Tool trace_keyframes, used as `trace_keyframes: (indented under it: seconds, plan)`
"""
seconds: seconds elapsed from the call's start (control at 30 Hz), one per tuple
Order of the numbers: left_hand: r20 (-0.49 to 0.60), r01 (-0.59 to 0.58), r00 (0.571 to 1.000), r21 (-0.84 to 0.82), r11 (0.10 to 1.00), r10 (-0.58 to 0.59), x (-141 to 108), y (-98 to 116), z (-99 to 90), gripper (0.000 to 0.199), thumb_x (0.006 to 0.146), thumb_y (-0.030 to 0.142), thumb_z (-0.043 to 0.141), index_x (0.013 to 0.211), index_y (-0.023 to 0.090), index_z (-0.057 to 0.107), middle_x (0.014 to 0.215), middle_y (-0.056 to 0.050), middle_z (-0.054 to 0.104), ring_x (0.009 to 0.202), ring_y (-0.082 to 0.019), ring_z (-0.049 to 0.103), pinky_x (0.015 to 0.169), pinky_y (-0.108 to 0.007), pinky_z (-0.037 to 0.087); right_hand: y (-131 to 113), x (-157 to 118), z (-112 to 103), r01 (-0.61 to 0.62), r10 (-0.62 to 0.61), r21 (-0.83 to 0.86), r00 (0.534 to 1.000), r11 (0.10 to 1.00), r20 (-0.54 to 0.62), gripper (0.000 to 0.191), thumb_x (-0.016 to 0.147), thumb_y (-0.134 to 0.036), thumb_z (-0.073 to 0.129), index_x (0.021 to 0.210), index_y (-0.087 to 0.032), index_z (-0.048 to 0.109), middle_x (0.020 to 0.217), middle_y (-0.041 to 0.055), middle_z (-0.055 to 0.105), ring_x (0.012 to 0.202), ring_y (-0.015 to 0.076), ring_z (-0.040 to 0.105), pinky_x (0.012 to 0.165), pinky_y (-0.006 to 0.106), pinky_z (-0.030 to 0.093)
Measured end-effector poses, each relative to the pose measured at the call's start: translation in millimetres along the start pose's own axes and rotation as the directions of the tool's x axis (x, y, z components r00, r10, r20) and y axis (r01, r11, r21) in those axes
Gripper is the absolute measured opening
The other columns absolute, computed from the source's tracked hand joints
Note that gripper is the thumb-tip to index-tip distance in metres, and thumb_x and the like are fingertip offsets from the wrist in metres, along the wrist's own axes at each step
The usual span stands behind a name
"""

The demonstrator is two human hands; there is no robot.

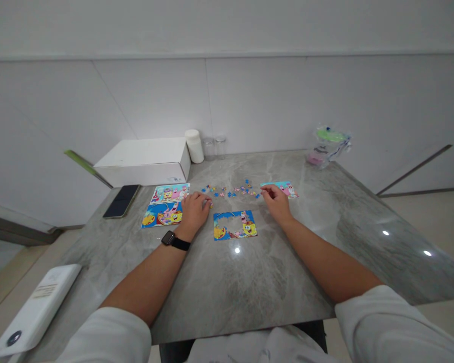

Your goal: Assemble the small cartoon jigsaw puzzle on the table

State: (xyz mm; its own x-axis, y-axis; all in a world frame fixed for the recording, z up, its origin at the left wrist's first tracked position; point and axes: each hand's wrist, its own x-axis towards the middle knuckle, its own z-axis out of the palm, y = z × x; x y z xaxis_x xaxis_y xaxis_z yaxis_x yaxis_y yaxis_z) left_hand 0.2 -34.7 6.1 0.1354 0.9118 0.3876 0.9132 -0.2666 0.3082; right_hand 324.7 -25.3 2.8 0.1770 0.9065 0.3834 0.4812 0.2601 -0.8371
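A jigsaw puzzle (pixel 253 217) with a cartoon picture lies in front of me, its frame joined and a gap in its middle. Beyond it, loose puzzle pieces (pixel 230 194) are scattered in a band. My left hand (pixel 195 209) rests over the edge of a printed picture sheet (pixel 161 214), its fingers closed at a small puzzle piece (pixel 211 205). To the right of the loose pieces, my right hand (pixel 277 202) has thumb and forefinger pinched together. What is between those fingertips is too small to make out. A second picture card (pixel 290 189) lies partly behind that hand.
A white box (pixel 144 161), a white bottle (pixel 194 146) and two clear jars (pixel 220 146) stand along the wall. A phone (pixel 121 201) lies on the left. At the back right is a plastic bag (pixel 327 147). A white device (pixel 38 307) sits at the near left.
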Motion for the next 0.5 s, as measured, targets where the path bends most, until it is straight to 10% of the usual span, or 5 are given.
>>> trace_keyframes:
  seconds: [0.2, 0.5]
  plan:
    - [-0.026, -0.024, 0.999, -0.068, 0.997, 0.022, 0, 1, -2.3, 0.020, 0.100, 0.033, 0.057, 0.105, 0.025, 0.075, 0.114, -0.008, 0.072, 0.114, -0.028, 0.063, 0.104, -0.045, 0.044, 2, 31, -19, 0.126, -0.086, -0.286, 0.985, 0.950, 0.149, 0.021, 0.092, -0.032, 0.060, 0.100, -0.022, 0.077, 0.095, 0.0062, 0.078, 0.080, 0.0203, 0.066, 0.080, 0.034, 0.052]
    - [-0.058, -0.052, 0.997, -0.140, 0.989, 0.045, -3, 2, -7.8, 0.018, 0.099, 0.031, 0.057, 0.100, 0.024, 0.073, 0.109, -0.007, 0.074, 0.109, -0.027, 0.065, 0.104, -0.045, 0.045, 13, 80, -2, 0.402, -0.072, -0.506, 0.831, 0.764, 0.551, 0.018, 0.088, -0.016, 0.072, 0.097, -0.026, 0.084, 0.100, 0.0079, 0.080, 0.093, 0.0237, 0.069, 0.083, 0.032, 0.048]
